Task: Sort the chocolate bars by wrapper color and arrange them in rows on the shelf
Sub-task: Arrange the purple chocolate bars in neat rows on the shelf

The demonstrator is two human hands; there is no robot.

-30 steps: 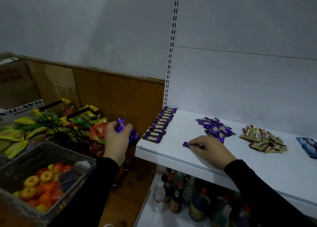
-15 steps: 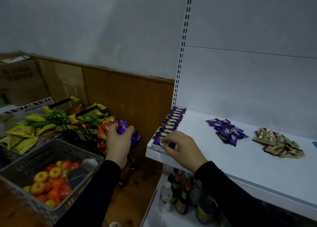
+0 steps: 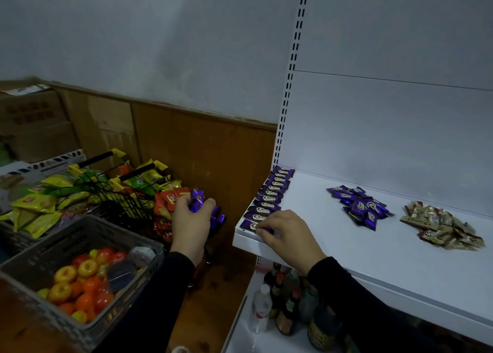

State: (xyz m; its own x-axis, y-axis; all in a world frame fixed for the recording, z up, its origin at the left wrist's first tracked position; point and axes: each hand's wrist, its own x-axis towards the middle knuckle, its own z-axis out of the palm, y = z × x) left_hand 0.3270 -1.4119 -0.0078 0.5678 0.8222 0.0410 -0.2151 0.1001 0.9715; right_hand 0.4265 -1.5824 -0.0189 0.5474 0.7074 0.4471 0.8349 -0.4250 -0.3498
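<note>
Fruit fills the grey crate down at my eight o'clock, bottles crowd the lower shelf at six. My right hand curls its fingertips onto the nearest purple bar, pinching it at the front-left corner of the white shelf. My left hand, off the shelf at nine o'clock, clutches a bunch of purple bars (wrappers poking out both sides). Beyond, the purple row runs back along the shelf's left edge. Out at two o'clock sits a loose purple pile, then a gold pile beside it, apart.
</note>
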